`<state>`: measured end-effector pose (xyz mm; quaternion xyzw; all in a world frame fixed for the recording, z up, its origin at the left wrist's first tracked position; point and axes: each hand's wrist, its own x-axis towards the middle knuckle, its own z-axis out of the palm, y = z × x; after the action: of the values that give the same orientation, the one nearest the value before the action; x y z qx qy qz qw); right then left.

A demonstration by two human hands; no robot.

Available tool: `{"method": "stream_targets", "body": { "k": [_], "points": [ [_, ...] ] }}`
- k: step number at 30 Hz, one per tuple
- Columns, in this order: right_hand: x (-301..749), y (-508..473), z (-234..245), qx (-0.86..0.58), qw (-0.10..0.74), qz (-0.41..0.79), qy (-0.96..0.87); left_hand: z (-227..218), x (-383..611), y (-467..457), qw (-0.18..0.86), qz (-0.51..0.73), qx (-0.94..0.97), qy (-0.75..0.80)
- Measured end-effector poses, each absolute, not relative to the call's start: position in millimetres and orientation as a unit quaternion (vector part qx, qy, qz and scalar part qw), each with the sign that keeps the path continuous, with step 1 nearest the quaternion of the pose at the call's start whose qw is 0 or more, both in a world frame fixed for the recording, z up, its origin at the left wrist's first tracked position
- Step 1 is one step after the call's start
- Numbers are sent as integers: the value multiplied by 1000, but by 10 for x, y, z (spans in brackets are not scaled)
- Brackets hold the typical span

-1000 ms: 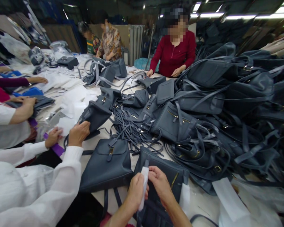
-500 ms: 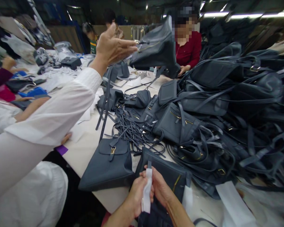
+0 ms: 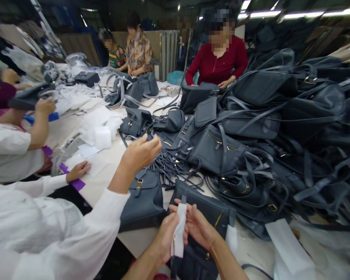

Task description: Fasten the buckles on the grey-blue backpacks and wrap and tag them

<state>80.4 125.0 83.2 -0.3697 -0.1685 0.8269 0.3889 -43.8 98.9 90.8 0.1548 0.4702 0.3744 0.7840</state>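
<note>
My left hand (image 3: 165, 238) and my right hand (image 3: 198, 226) are both closed on a white paper strip (image 3: 179, 229) wrapped around the strap of a dark blue bag (image 3: 210, 214) lying at the table's near edge. The strip stands upright between my fingers. A second white wrap (image 3: 231, 238) sits on the bag's other strap, just right of my right hand. Another dark blue bag with a gold clasp (image 3: 142, 196) lies to the left of my hands.
A large heap of dark blue bags (image 3: 280, 128) and loose straps (image 3: 170, 165) fills the right and middle of the table. A person in white sleeves beside me holds a hand (image 3: 141, 151) above the clasp bag. A person in red (image 3: 218, 62) and others work around the table. White paper sheets (image 3: 282, 245) lie nearby.
The neighbour's raised arm has come down and the bag it held aloft now rests by the person in red. My hands stay on the white strip, shifted slightly.
</note>
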Motion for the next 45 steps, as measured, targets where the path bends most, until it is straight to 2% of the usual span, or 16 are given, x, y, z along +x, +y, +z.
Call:
{"method": "stream_targets", "body": {
  "k": [3, 12, 20, 26, 34, 39, 45],
  "points": [
    [845, 1214, 860, -328, 398, 846, -136, 953, -459, 982, 791, 377, 161, 455],
    [634, 1180, 724, -459, 445, 753, -155, 959, -408, 943, 765, 383, 174, 487],
    [768, 1025, 845, -393, 391, 825, -111, 995, -587, 803, 825, 350, 90, 434],
    [790, 859, 783, -402, 397, 797, -211, 995, -603, 735, 822, 356, 53, 441],
    [689, 862, 768, -464, 433, 693, -343, 997, -627, 708, 857, 375, 79, 344],
    [573, 834, 699, -479, 452, 672, -339, 847, -668, 660, 843, 365, 96, 382],
    [555, 863, 712, -467, 391, 725, -321, 729, -635, 699, 784, 371, 168, 469]
  ]
}}
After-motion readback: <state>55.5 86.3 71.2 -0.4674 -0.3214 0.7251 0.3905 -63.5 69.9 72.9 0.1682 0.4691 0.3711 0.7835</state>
